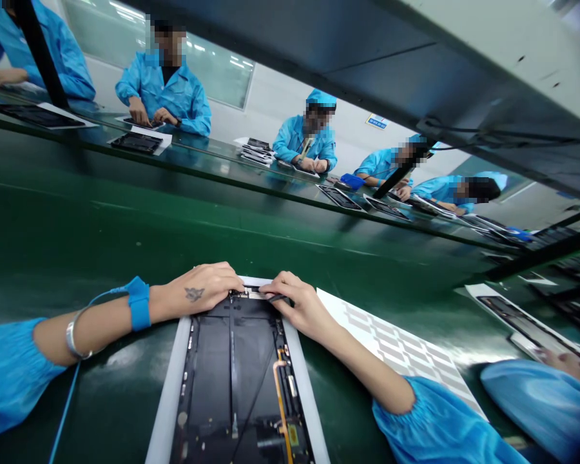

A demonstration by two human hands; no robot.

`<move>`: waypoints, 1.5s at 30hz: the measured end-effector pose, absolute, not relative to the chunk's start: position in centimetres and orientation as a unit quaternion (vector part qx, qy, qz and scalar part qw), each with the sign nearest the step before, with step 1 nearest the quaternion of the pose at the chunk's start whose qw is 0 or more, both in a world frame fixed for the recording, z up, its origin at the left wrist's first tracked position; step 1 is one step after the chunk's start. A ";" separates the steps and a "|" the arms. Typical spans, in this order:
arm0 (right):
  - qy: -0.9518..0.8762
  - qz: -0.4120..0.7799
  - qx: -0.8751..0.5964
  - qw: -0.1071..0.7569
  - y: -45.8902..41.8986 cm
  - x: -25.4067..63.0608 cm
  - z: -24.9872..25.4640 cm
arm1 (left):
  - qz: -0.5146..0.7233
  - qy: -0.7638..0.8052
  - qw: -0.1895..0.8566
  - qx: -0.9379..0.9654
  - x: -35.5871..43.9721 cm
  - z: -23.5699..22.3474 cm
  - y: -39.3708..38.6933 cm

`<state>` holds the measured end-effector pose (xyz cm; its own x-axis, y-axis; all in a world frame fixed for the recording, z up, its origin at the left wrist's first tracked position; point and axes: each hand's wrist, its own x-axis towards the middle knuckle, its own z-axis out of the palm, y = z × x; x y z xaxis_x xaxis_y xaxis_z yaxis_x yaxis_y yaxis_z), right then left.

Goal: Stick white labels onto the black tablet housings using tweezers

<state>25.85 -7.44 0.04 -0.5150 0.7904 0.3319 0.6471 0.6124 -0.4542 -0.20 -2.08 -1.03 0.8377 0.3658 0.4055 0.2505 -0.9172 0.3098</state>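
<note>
An opened tablet lies on the green bench in front of me, its dark inside and an orange flex cable showing within a white frame. My left hand rests with curled fingers on the tablet's far edge. It carries a blue wrist strap and a metal bangle. My right hand meets it at the same edge, fingers pinched on a thin dark tool pressed against a small part there.
A white sheet of grey stickers lies right of the tablet. A co-worker's blue sleeve and another tablet are at the right. Across the green conveyor, several people in blue coats work on tablets. A grey shelf hangs overhead.
</note>
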 end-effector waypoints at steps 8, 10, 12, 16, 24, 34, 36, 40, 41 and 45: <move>-0.891 0.104 -0.398 0.194 -7.4 24.9 -0.5 | 0.239 0.158 0.134 0.949 -0.3 -0.8 -1.9; -0.893 0.098 -0.396 0.190 -7.3 24.9 -0.6 | 0.232 0.168 0.125 0.950 -0.4 -0.7 -2.0; -0.882 0.102 -0.398 0.229 -7.1 25.0 -0.6 | 0.220 0.185 0.110 0.952 -0.6 -0.8 -2.0; -0.806 0.108 -0.438 0.383 -6.5 25.4 -0.8 | 0.213 0.241 0.072 0.944 -1.2 -0.9 -1.8; -0.760 0.056 -0.426 0.487 -6.5 25.4 0.6 | 0.102 0.290 0.098 0.947 -0.7 1.6 -1.5; -0.807 -0.075 -0.300 0.503 -10.3 24.0 2.6 | 0.284 0.573 0.053 0.767 -5.5 8.1 12.2; -0.816 -0.077 -0.306 0.485 -10.1 23.8 2.0 | 0.304 0.629 0.027 0.715 -6.1 8.7 14.2; -0.817 -0.046 -0.333 0.469 -9.5 23.8 1.0 | 0.324 0.690 -0.002 0.647 -6.7 9.0 16.0; -0.816 -0.038 -0.339 0.466 -9.3 23.9 0.8 | 0.328 0.696 -0.007 0.639 -6.6 9.1 16.1; -0.823 -0.007 -0.365 0.435 -9.0 24.0 0.4 | 0.332 0.656 -0.020 0.677 -4.6 8.2 14.7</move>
